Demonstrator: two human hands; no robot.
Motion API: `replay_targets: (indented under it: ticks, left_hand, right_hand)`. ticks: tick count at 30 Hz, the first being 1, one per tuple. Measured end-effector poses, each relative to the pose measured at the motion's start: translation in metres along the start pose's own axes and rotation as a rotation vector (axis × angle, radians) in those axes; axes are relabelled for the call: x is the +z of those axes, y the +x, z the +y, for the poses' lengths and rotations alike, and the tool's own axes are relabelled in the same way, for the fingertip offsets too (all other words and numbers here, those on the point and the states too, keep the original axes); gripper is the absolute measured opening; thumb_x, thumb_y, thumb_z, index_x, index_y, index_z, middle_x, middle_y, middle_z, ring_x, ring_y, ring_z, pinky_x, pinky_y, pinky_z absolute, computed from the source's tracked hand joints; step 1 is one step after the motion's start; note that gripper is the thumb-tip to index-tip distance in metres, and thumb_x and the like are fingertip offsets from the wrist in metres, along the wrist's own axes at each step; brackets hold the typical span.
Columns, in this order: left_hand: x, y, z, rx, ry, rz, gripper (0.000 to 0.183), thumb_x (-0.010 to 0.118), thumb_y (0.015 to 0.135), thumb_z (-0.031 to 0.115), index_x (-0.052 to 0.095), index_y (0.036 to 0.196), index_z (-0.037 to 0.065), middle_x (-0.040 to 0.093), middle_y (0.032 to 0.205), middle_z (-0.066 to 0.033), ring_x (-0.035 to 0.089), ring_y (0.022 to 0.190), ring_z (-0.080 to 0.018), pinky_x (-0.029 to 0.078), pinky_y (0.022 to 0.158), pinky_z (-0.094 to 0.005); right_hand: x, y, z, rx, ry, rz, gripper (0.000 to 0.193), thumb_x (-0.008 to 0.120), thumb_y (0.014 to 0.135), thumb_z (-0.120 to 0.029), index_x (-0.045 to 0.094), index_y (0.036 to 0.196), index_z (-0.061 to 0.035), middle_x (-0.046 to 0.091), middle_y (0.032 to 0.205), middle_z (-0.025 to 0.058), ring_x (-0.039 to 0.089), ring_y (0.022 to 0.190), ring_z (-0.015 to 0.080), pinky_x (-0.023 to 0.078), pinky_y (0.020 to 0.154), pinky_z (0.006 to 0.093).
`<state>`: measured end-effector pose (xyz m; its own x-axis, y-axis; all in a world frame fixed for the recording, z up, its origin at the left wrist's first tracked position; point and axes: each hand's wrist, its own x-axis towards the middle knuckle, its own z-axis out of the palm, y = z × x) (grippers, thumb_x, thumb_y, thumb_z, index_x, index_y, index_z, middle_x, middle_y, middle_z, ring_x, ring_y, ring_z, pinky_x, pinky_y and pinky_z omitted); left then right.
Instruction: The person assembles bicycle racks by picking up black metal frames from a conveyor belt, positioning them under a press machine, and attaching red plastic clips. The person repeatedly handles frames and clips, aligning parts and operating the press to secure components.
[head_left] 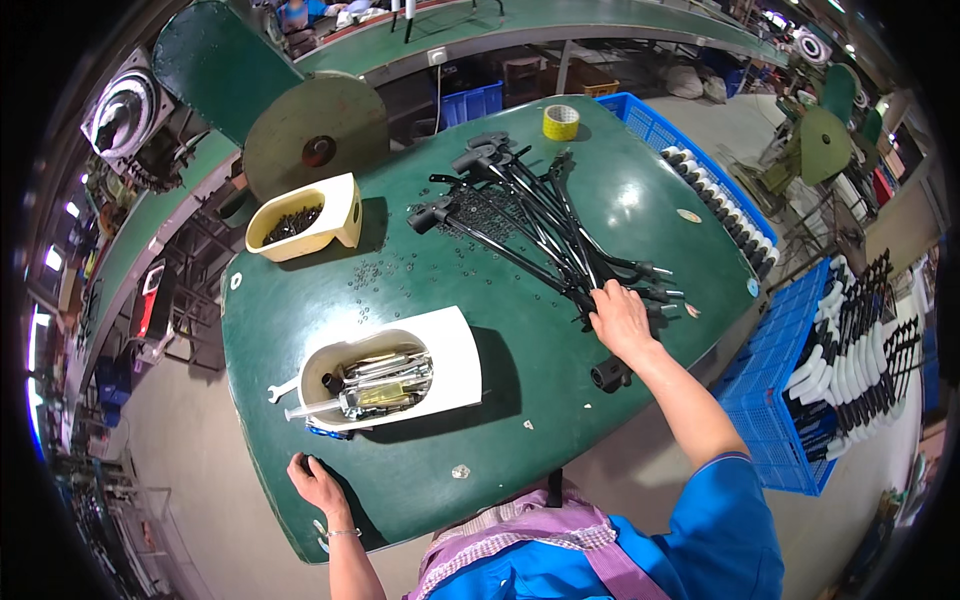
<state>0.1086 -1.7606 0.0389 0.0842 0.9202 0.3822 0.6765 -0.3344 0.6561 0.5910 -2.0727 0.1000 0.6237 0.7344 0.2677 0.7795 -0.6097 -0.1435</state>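
Note:
My right hand (620,318) reaches across the green table (560,330) and closes on the near ends of a pile of black metal frame parts (535,215) that fan out toward the far side. One black tube end (610,375) sticks out below my wrist. Resting flat on the table's near left edge, my left hand (315,485) holds nothing. Just above that hand stands a cut white jug (455,355) holding several metal tools. Small black screws (385,268) lie scattered mid-table.
A cream cut container (340,205) of black screws stands at the far left, a yellow tape roll (561,121) at the far edge. Blue crates (775,400) with black-and-white parts sit to the right. A wrench (281,389) lies left of the jug.

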Motion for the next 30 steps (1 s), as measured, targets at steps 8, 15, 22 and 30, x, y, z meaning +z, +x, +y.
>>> replay_targets:
  ticks: [8,15,22,30]
  left_hand:
    - [0.001,-0.003,0.002,0.009,0.053,-0.004,0.021,0.058,0.089,0.006,0.058,0.109,-0.001,0.060,0.104,-0.0139,0.058,0.097,-0.0295,0.046,0.088,-0.0370]
    - [0.001,0.000,0.005,-0.005,0.014,-0.013,0.021,0.057,0.090,0.008,0.058,0.109,-0.001,0.060,0.104,-0.0130,0.058,0.096,-0.0279,0.046,0.088,-0.0362]
    - [-0.001,0.001,0.001,-0.113,-0.120,0.005,0.024,0.056,0.093,0.012,0.057,0.112,-0.003,0.062,0.104,-0.0140,0.059,0.092,-0.0252,0.047,0.086,-0.0350]
    - [-0.002,0.001,0.000,-0.143,-0.183,0.030,0.024,0.056,0.094,0.013,0.057,0.112,-0.003,0.062,0.103,-0.0118,0.058,0.093,-0.0224,0.046,0.087,-0.0334]
  right_hand:
    - [-0.029,0.007,-0.002,-0.177,0.052,0.077,0.023,0.072,0.076,-0.012,0.055,0.090,-0.0065,0.051,0.081,0.0091,0.060,0.078,0.0285,0.049,0.067,0.0404]
    - [-0.071,-0.010,-0.055,0.121,0.210,0.187,0.020,0.070,0.083,-0.017,0.059,0.094,-0.0045,0.058,0.084,0.0126,0.062,0.073,0.0309,0.049,0.063,0.0412]
    - [-0.081,-0.064,-0.076,0.814,1.444,-0.282,0.020,0.057,0.098,-0.022,0.060,0.096,-0.0025,0.044,0.062,-0.0052,0.036,0.044,0.0020,0.027,0.037,0.0197]
    - [-0.049,-0.091,-0.087,0.928,1.801,-0.373,0.024,0.053,0.100,-0.023,0.055,0.103,0.0003,0.037,0.063,-0.0037,0.034,0.044,0.0043,0.026,0.038,0.0209]
